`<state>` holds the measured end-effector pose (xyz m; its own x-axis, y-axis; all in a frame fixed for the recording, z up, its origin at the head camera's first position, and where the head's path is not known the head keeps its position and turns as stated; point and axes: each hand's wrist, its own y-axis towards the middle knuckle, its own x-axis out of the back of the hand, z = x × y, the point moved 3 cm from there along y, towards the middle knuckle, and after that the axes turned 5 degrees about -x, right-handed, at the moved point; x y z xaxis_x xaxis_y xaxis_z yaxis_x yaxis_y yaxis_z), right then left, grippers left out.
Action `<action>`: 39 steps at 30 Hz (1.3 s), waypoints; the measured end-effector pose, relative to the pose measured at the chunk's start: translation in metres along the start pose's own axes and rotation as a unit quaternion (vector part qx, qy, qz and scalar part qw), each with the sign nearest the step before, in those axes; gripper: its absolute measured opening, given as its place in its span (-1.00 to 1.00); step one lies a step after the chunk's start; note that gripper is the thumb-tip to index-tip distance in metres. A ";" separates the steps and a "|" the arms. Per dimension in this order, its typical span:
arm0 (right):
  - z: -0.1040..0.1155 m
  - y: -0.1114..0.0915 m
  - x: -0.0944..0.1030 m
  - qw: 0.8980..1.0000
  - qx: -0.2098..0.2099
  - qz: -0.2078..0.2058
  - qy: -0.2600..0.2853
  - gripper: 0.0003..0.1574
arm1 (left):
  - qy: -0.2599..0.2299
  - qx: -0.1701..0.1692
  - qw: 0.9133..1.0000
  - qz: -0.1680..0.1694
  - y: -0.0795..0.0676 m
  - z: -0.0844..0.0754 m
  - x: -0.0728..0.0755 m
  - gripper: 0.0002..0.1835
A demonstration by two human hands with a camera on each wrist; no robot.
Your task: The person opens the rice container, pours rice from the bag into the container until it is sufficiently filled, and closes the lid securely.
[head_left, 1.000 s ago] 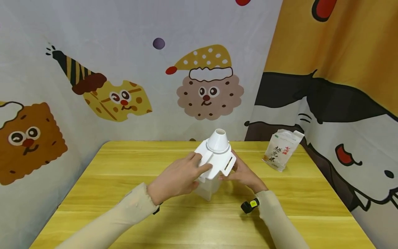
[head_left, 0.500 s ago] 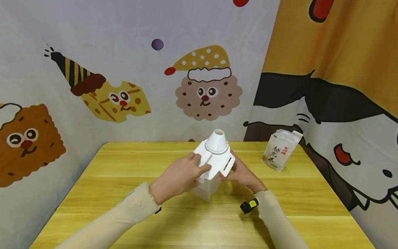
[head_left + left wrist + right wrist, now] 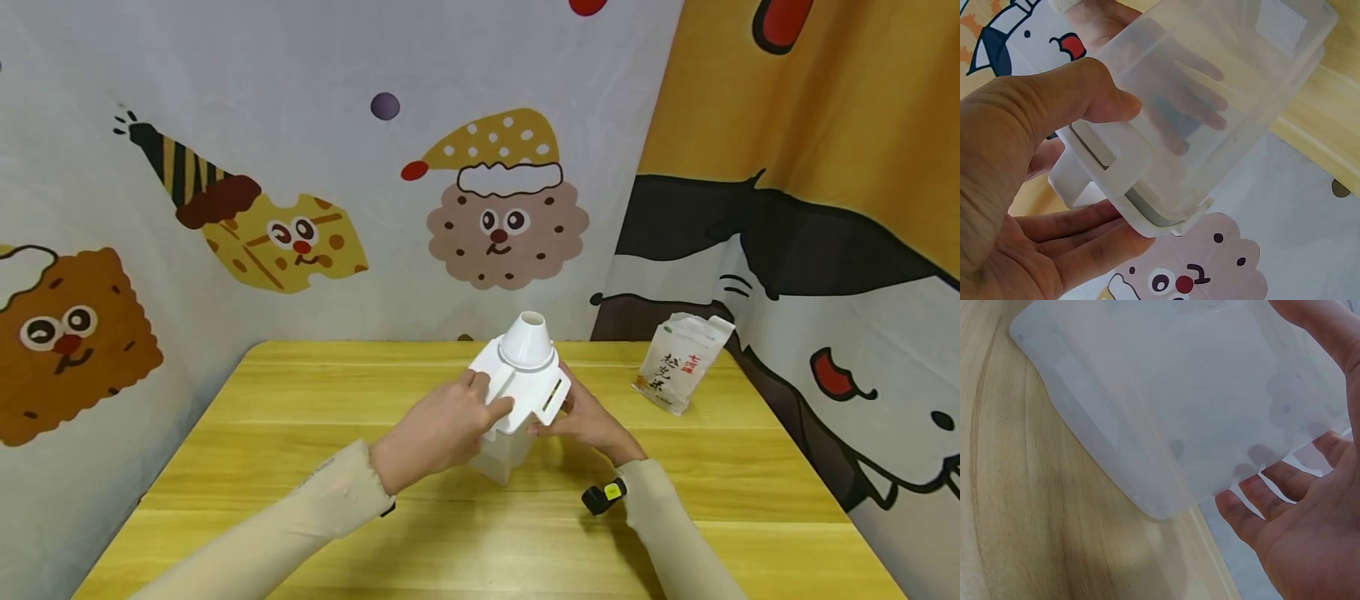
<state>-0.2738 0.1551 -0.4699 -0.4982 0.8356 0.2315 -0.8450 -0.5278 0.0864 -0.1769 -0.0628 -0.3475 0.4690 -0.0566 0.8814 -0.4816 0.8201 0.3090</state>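
A translucent plastic storage container stands on the table with a white lid on top, and a white cone-shaped spout rises from the lid. My left hand grips the lid's near-left edge. In the left wrist view its thumb presses by the lid's latch while the other fingers reach across the lid's far side. From the right, my right hand holds the container body. The right wrist view shows its fingertips against the clear wall, with the thumb on the opposite side.
A white paper rice bag with printed characters stands at the back right of the wooden table. Behind the table hangs a cartoon-printed cloth. A black wrist-camera mount sits below the right wrist.
My left hand and wrist have shifted slightly to the right along the lid. The right hand, container and rice bag hold nearly the same places.
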 end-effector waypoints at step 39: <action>0.000 0.001 0.001 1.000 0.016 0.011 -0.002 0.42 | -0.201 0.042 0.978 0.033 -0.018 0.014 0.002 -0.33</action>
<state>-0.2749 0.1558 -0.4700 -0.5154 0.8236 0.2367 -0.8276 -0.5500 0.1121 -0.1784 -0.0854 -0.3464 0.1141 -0.2382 0.9645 -0.5681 0.7808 0.2601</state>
